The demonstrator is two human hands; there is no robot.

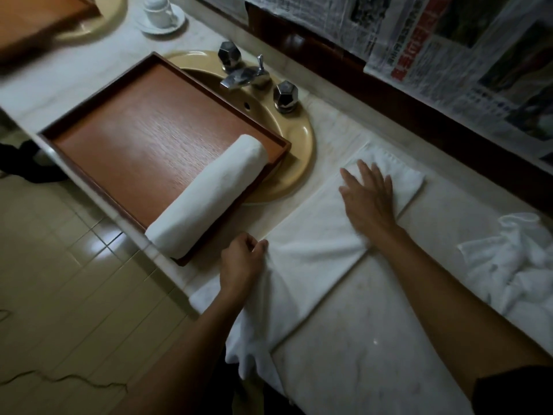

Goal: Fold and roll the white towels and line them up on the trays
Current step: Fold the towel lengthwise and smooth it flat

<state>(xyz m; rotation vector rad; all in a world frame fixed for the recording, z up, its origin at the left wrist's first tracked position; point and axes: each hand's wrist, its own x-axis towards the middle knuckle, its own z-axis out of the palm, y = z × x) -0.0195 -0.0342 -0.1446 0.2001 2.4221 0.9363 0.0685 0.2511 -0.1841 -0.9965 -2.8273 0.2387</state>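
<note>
White towel [311, 244] lies under the right hand [369, 199], fingers [350, 178] straight; left hand [241, 259] pinches its edge.

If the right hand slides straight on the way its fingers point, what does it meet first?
Past the far edge of the folded towel, the right hand would cross bare counter and probably meet the beige sink rim first, near the faceted tap knob. Depth is unclear, so the spot is approximate.

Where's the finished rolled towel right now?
Head view, left of centre: the rolled towel lies in the wooden tray along its right edge, just left of the flat towel spread on the counter.
</note>
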